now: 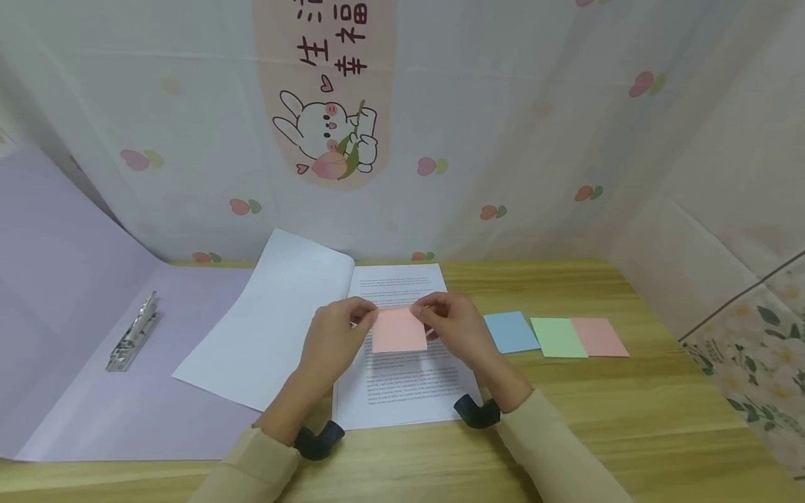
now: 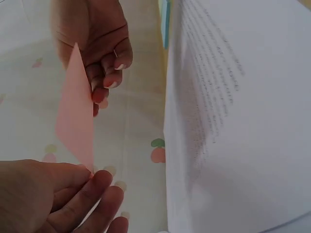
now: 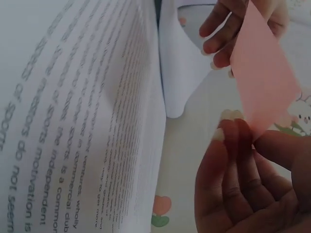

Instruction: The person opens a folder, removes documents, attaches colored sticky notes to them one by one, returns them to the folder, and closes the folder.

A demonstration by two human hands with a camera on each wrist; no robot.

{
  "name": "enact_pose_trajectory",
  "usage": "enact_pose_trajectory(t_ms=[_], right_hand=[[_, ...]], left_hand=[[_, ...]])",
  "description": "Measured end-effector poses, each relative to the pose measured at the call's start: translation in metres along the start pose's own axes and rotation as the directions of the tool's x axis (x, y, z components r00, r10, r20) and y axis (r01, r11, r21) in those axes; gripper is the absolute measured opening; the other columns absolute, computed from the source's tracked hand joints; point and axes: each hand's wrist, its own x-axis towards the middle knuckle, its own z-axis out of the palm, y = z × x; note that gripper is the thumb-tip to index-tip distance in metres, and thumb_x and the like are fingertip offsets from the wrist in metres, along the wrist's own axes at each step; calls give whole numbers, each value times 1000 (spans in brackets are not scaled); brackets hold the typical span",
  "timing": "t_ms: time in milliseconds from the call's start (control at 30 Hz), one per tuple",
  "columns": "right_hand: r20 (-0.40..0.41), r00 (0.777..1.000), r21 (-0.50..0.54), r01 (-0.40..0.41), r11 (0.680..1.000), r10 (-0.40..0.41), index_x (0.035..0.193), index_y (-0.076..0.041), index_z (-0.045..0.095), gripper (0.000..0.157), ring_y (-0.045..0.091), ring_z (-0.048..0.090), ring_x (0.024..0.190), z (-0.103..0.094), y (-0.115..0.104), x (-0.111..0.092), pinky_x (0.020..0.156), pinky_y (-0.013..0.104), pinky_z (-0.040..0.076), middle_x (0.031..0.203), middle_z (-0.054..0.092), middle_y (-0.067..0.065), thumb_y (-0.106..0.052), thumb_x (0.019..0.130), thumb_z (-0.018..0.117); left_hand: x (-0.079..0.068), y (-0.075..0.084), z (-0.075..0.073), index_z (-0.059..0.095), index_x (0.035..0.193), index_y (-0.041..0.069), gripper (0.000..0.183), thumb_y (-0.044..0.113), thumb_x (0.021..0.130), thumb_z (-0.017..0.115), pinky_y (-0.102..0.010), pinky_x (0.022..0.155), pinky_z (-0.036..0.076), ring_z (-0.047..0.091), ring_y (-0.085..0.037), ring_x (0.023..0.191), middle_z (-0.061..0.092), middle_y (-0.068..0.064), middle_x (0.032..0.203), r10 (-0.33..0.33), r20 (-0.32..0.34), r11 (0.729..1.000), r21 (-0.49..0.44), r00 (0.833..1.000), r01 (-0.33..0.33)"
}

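Note:
Both hands hold a single pink sticky note (image 1: 399, 331) by its two upper corners. My left hand (image 1: 336, 334) pinches the left corner between thumb and fingers, while my right hand (image 1: 454, 325) pinches the right one. In the wrist views the note (image 2: 77, 114) hangs thin and flat between the hands, raised above the paper. Beneath it lies a printed page (image 1: 402, 391) of typed text, partly covered by the note and the hands. A blank white sheet (image 1: 277, 321) is turned over to the left of that page.
An open lilac folder (image 1: 182, 426) with a metal clip (image 1: 134, 332) lies at the left. Blue (image 1: 512, 332), green (image 1: 558, 337) and pink (image 1: 599, 337) sticky note pads sit in a row right of the page on the wooden table (image 1: 654, 419). A patterned curtain (image 1: 503, 126) hangs behind.

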Motion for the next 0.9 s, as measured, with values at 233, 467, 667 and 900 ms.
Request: enact_pose_trajectory(t_ms=[233, 467, 667, 900], right_hand=[[23, 997, -162, 74, 984, -72, 107, -10, 76, 18, 20, 68, 75, 5, 3, 4, 67, 25, 54, 90, 75, 5, -23, 96, 69], [68, 995, -230, 86, 969, -72, 104, -8, 79, 18, 16, 63, 70, 9, 3, 10, 65, 25, 49, 88, 74, 4, -21, 95, 71], [76, 996, -271, 63, 960, -43, 102, -8, 81, 18, 12, 60, 69, 11, 5, 17, 62, 23, 47, 84, 75, 3, -21, 94, 73], [85, 996, -279, 29, 960, -6, 102, -6, 80, 19, 14, 59, 70, 17, 9, 25, 63, 22, 48, 83, 73, 3, -22, 94, 72]], left_hand=[[1, -7, 6, 78, 106, 12, 14, 17, 95, 71, -26, 68, 49, 64, -17, 80, 77, -4, 98, -74, 24, 996, 56, 997, 72], [3, -10, 4, 78, 105, 10, 14, 16, 95, 70, -25, 62, 47, 61, -17, 73, 74, -6, 95, -101, 20, 990, 103, 995, 98], [6, -11, 8, 78, 102, 7, 13, 15, 94, 71, -25, 61, 46, 61, -16, 72, 75, -6, 95, -87, 35, 983, 166, 996, 80], [8, -15, 11, 79, 93, 11, 8, 17, 92, 74, -26, 64, 47, 61, -17, 74, 75, -4, 92, -113, 53, 974, 201, 992, 100]])
